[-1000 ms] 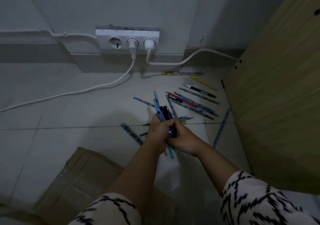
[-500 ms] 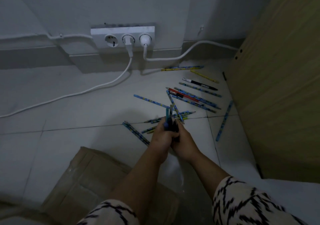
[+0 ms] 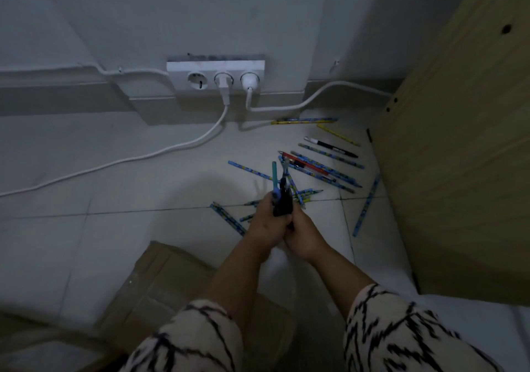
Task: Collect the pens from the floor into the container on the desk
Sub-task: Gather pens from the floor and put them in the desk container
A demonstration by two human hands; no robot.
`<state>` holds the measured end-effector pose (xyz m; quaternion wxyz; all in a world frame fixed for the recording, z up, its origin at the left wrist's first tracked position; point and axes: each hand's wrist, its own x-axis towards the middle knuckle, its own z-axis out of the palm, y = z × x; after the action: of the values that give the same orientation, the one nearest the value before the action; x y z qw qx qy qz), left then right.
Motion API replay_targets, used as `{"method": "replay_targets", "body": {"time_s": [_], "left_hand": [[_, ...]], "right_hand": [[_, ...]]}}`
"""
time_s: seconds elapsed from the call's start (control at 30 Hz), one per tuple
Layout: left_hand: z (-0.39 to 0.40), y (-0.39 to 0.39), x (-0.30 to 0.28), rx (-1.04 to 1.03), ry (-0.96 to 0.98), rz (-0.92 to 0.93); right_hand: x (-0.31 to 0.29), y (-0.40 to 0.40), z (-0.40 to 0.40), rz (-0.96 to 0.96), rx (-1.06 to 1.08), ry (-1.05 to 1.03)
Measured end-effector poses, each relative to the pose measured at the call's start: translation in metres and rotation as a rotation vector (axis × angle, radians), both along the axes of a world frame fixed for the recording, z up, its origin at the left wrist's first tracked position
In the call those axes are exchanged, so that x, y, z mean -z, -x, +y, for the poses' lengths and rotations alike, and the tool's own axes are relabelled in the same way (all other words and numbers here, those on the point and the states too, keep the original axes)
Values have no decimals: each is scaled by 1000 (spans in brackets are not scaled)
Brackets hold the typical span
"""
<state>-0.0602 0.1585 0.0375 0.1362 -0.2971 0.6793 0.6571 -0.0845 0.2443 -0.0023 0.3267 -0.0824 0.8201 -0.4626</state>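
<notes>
Fingers of the left hand (image 3: pixel 265 222) and the right hand (image 3: pixel 301 235) curl tight around a bunch of pens (image 3: pixel 281 196) that points up between them. More loose pens (image 3: pixel 321 168) lie on the floor (image 3: pixel 114 188) to the right, near a wooden panel (image 3: pixel 459 156). A flat cardboard (image 3: pixel 160 282) lies under the arms.

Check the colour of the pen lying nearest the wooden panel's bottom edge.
Light blue with a small printed pattern, the pen lies alone beside the wooden panel; head view, the only one.
</notes>
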Motion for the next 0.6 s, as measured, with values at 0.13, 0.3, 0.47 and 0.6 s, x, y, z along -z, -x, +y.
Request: {"method": "replay_targets", "body": {"time_s": [0.13, 0.3, 0.47, 0.6], "left_hand": [[-14, -4, -65, 0, 3, -18], [-30, -4, -172, -40, 8, 7], [-27, 1, -304, -56, -6, 69], [-15, 10, -407, -18, 0, 122]], "right_hand": [[-66, -4, -10, -49, -36, 16], [-178, -6, -24, -53, -23, 75], [-304, 5, -24, 55, -37, 68], [-414, 15, -6, 141, -30, 86]]}}
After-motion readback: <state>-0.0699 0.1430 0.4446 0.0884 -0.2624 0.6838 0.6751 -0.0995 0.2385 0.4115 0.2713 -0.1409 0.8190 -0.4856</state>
